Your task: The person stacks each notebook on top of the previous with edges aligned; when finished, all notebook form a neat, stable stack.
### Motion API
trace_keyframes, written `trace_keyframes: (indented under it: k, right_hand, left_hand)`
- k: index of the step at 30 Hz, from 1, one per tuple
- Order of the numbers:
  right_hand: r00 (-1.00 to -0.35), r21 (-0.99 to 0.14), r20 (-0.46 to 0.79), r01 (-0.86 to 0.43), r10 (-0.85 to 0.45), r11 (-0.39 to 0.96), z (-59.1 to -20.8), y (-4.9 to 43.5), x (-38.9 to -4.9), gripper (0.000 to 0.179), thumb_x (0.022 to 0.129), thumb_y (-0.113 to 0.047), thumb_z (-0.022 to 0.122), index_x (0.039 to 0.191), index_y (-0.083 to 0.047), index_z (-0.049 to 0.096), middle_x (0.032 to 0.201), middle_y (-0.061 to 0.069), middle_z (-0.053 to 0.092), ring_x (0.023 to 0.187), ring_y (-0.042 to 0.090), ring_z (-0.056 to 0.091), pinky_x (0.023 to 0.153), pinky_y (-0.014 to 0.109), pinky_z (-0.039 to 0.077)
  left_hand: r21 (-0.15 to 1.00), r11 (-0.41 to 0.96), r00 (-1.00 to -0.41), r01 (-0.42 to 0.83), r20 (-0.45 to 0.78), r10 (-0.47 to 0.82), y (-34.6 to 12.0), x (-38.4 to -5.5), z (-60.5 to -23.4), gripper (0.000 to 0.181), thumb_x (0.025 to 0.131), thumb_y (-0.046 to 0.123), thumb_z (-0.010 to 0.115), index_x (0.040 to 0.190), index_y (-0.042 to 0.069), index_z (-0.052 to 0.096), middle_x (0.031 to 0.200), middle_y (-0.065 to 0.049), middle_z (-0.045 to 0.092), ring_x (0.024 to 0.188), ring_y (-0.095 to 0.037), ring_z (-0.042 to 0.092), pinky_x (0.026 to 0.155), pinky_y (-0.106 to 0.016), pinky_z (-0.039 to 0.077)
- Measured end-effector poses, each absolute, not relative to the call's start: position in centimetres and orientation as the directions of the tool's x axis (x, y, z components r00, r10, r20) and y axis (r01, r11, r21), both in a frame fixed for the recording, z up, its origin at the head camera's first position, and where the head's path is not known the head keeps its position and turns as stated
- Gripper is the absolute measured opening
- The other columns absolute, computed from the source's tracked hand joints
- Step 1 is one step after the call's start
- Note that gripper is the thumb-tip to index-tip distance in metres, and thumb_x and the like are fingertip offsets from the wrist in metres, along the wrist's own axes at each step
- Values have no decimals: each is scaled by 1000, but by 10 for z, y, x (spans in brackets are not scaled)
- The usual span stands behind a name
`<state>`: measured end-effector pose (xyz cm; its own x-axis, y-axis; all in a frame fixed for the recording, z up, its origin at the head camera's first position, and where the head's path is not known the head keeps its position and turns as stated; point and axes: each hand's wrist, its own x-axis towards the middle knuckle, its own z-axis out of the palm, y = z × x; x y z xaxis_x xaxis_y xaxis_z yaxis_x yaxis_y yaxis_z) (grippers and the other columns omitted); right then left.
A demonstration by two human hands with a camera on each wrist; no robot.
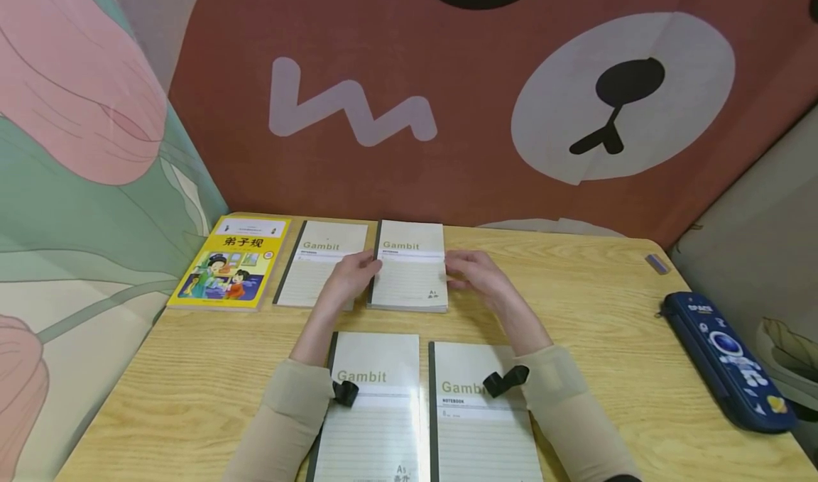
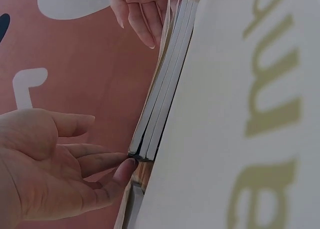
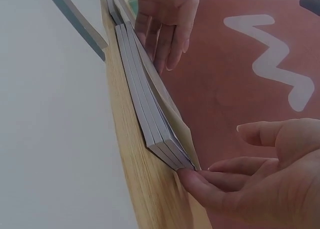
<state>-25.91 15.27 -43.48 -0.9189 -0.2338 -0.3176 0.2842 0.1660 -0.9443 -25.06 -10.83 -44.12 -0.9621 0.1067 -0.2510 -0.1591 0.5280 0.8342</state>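
A small stack of white Gambit notebooks lies at the back middle of the table between my hands. My left hand is at its dark spine edge, partly covering another Gambit notebook. At the opposite edge, my right hand has its fingertips against the stack's side. In the left wrist view, fingertips of the left hand touch a corner of the layered stack. The right wrist view shows the right hand at another corner of the stack, fingers loosely extended.
Two more Gambit notebooks lie side by side in front, under my forearms. A yellow picture book is at the back left. On the right are a blue space-themed pencil case and a small eraser-like block. A patterned wall stands behind.
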Motion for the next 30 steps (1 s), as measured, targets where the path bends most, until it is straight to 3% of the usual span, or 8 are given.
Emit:
trace_keyframes:
  k: [15,25,30]
  right_hand:
    - [-920,-949,-303,269,-248,161,-437,154,-259,50,107,-11,49,149,14,41,170,23,23,154,38,33,123,53,39]
    - [-913,-938,-330,288,-242,191,-437,153,-259,51,107,-14,50,151,11,41,170,20,25,153,36,34,123,51,40]
    - [-914,-942,-322,281,-247,185,-437,153,-259,54,107,-14,50,153,10,38,169,20,26,152,36,38,123,51,40]
  left_hand:
    - [853,488,-958,-184,-267,106,-110,-249,-440,62,107,35,49,158,2,36,161,-19,44,153,-35,37,128,-48,32]
    - [879,426,-953,-214,-284,107,-110,-247,-439,64,107,34,51,159,0,34,163,-19,42,155,-35,34,129,-49,30]
    - [901,371,-951,-226,-287,116,-112,-248,-437,66,107,32,51,160,-1,31,163,-20,41,153,-34,38,125,-48,37]
